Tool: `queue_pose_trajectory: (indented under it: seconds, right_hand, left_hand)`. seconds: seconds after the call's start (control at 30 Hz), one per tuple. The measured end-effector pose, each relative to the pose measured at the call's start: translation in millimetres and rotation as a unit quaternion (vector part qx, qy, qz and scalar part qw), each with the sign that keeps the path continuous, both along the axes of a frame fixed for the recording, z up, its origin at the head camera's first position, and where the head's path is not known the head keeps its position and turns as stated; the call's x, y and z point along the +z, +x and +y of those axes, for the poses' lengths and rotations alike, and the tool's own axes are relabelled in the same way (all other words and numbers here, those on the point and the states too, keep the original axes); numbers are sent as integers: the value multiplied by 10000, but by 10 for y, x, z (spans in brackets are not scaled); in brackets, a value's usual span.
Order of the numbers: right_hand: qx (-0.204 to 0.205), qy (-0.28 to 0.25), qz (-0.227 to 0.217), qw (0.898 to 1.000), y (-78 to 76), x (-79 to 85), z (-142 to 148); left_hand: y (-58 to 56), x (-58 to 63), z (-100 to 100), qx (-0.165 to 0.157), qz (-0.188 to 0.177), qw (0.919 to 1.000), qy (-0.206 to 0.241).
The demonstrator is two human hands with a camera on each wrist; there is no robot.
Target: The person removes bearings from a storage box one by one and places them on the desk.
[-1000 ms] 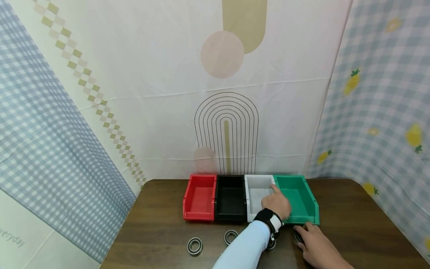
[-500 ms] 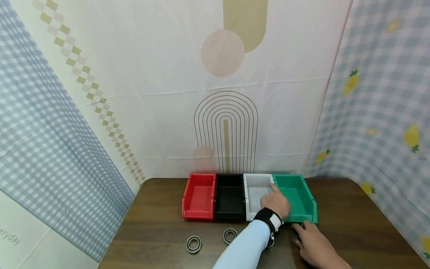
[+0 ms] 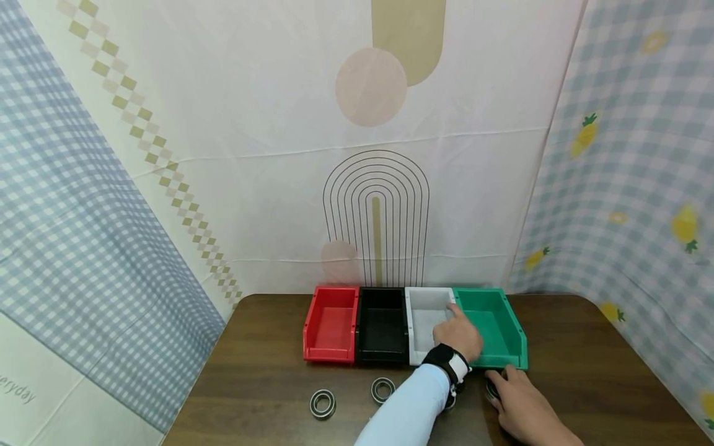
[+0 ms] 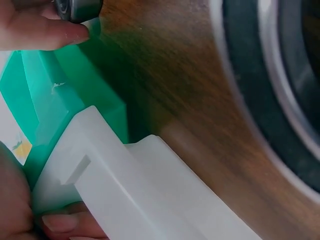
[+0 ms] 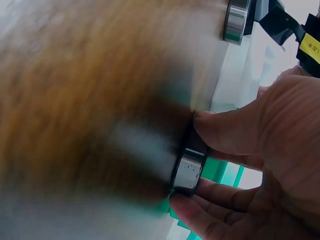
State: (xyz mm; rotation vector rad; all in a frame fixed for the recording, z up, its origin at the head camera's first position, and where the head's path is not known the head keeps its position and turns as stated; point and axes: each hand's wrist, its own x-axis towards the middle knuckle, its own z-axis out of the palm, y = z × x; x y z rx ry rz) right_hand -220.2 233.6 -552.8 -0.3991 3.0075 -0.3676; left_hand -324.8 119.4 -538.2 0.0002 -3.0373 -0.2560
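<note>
In the head view my left hand (image 3: 458, 334) lies over the adjoining walls of the white bin (image 3: 422, 305) and green bin (image 3: 491, 322). Its index finger stretches forward; the left wrist view shows other fingertips (image 4: 62, 222) curled against the white bin's wall. My right hand (image 3: 527, 406) holds a ball bearing (image 3: 491, 391) on the table before the green bin. Close up, the right wrist view shows that bearing (image 5: 189, 172) on edge, pinched between thumb and fingers. Another bearing (image 3: 451, 402) is mostly hidden by the left wrist; a large bearing (image 4: 250, 80) fills the left wrist view's right side.
Two more bearings, a left one (image 3: 313, 405) and a nearer one (image 3: 375, 390), lie flat on the brown wooden table (image 3: 262, 371). A red bin (image 3: 331, 328) and a black bin (image 3: 382, 331) adjoin the white one. Patterned cloth (image 3: 268, 204) hangs behind the table.
</note>
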Motion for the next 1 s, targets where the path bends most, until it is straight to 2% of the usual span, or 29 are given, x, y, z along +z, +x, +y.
queue_pose_trajectory:
  seconds: [0.23,0.5,0.6,0.73,0.83,1.0]
  right_hand:
    - [-13,28,3,10000,-27,-7,-7]
    - [-91,-76,-420,9990,-39,-45,11]
    - [-51,-46,-368,9993,-58,-46,14]
    - [-25,-13,-378,9993,-88,-38,15]
    - [-22,-38,-447,9990,-114,-32,21]
    - [-39,-92,-508,9987,-147,-29,43]
  left_hand:
    - [-35,-3,-49,-136,6,9999,10]
    - [-3,14,-110,-362,-440,9939,944]
    - [-17,0,-169,-409,-533,9887,1341]
    - [-18,0,-296,-523,-860,9768,1889]
    - [-9,38,-388,-672,-1129,9682,2129]
    - [15,104,-471,-833,-1243,9625,2261]
